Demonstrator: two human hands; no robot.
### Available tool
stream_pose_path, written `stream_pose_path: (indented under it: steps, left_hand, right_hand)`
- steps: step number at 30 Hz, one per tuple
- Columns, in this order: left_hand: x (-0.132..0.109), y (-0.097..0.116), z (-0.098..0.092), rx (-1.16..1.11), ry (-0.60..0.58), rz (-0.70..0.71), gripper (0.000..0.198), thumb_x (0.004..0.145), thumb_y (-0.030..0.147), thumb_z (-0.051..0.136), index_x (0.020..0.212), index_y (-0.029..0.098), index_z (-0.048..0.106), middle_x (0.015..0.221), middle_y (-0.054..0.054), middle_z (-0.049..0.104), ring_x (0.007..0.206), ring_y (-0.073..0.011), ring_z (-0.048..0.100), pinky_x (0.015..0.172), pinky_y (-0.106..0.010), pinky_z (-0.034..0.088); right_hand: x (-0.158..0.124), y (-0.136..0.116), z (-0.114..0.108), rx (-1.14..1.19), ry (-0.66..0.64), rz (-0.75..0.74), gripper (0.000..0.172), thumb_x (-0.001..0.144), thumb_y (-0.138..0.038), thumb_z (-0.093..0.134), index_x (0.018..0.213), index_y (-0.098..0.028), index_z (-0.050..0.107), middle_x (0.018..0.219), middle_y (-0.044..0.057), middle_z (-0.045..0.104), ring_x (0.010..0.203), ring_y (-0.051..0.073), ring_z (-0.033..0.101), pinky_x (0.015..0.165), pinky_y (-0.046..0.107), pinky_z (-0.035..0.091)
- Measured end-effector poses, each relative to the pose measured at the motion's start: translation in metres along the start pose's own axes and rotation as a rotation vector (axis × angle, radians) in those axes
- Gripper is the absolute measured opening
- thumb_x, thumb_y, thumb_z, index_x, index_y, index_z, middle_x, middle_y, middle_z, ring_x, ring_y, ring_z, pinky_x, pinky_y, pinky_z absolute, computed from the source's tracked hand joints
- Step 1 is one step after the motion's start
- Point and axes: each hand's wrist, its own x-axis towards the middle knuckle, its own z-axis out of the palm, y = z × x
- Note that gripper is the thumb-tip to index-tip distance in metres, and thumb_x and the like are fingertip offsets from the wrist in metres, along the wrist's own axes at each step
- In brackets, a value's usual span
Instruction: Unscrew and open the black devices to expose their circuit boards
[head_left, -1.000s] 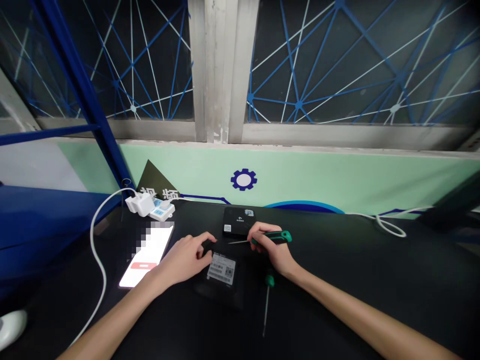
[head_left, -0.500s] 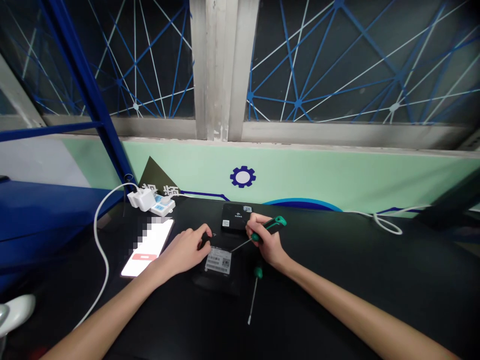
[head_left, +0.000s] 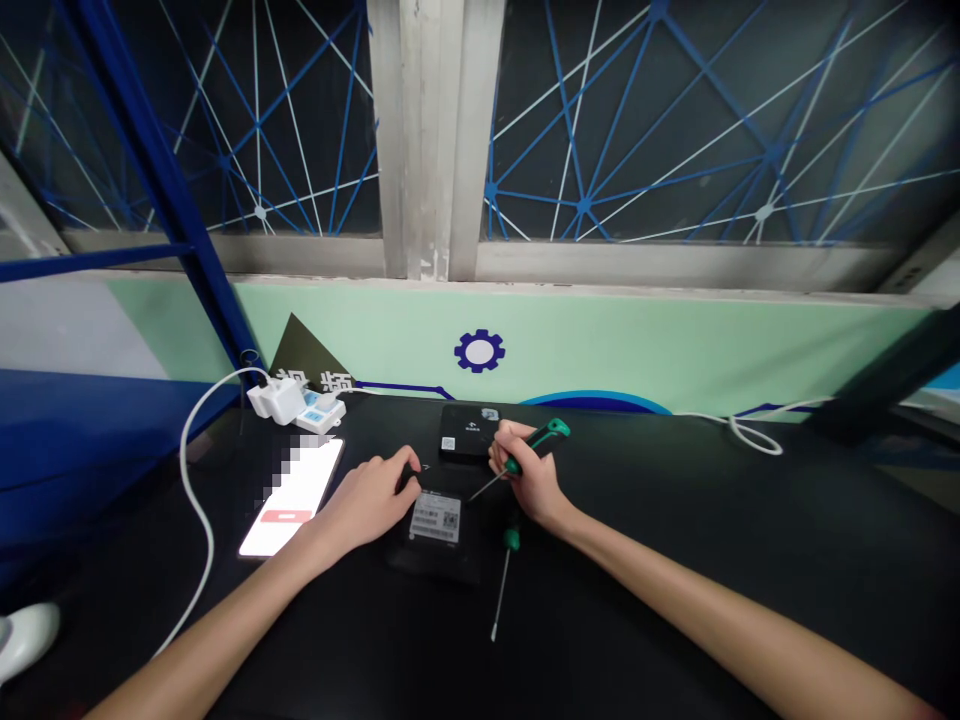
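Observation:
A flat black box [head_left: 442,563] with a white printed label [head_left: 436,518] lies on the dark table in front of me. My left hand [head_left: 379,492] grips its left edge, with thumb and forefinger curled at the upper left corner. In my right hand [head_left: 531,478] is a screwdriver [head_left: 556,430] with a green and black handle, held like a pen. Its shaft slants down to the left, and the tip is beside the label's upper right corner; contact cannot be made out. Below that hand lies a second screwdriver [head_left: 504,585], green-handled, its flat tip towards me.
Behind the hands sits another black box [head_left: 459,432] with a small sticker. To the left are a lit phone [head_left: 289,500], a power strip [head_left: 321,412] with a white charger [head_left: 277,400], and a white cable [head_left: 196,505]. A white rounded object [head_left: 30,640] shows at the far left edge.
The held screwdriver's tip has shifted slightly right, away from the label's corner. My left hand keeps its place on the box. The whole view has drifted a little.

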Motion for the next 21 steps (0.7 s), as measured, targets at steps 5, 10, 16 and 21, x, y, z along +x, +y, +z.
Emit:
stream_pose_path:
  steps: [5, 10, 16, 21]
  left_hand:
    - [0.002, 0.0, -0.008, -0.036, -0.062, 0.007, 0.025, 0.092, 0.039, 0.039, 0.107, 0.027, 0.056, 0.066, 0.001, 0.059, 0.065, -0.0228, 0.063, 0.054, -0.027, 0.035]
    - [0.001, -0.002, -0.012, -0.091, -0.127, 0.03, 0.029, 0.094, 0.043, 0.038, 0.111, 0.027, 0.055, 0.069, 0.002, 0.06, 0.051, -0.0178, 0.058, 0.051, -0.026, 0.034]
    - [-0.001, -0.005, -0.009, -0.016, -0.058, 0.088, 0.03, 0.095, 0.043, 0.038, 0.113, 0.027, 0.055, 0.064, 0.002, 0.057, 0.071, -0.0233, 0.063, 0.058, -0.027, 0.035]
    - [-0.007, -0.005, -0.008, 0.018, -0.039, 0.086, 0.031, 0.096, 0.044, 0.037, 0.116, 0.027, 0.054, 0.064, 0.002, 0.058, 0.07, -0.0235, 0.061, 0.059, -0.028, 0.035]
  right_hand:
    - [-0.002, 0.001, -0.001, -0.043, -0.043, 0.019, 0.047, 0.086, -0.044, 0.064, 0.054, -0.021, 0.039, 0.05, -0.007, 0.032, 0.043, 0.007, 0.025, 0.042, 0.023, 0.02]
    - [-0.004, -0.009, 0.005, -0.148, -0.053, 0.01, 0.04, 0.088, -0.049, 0.064, 0.067, -0.021, 0.044, 0.053, -0.008, 0.035, 0.044, 0.007, 0.031, 0.043, 0.022, 0.024]
    - [-0.009, -0.019, 0.013, -0.29, -0.078, 0.001, 0.038, 0.077, -0.05, 0.076, 0.075, -0.02, 0.052, 0.056, -0.006, 0.046, 0.046, 0.008, 0.037, 0.043, 0.023, 0.03]
    - [-0.012, -0.02, 0.008, -0.364, -0.194, -0.021, 0.032, 0.075, -0.043, 0.08, 0.077, -0.018, 0.062, 0.064, -0.002, 0.056, 0.053, 0.01, 0.044, 0.049, 0.024, 0.037]
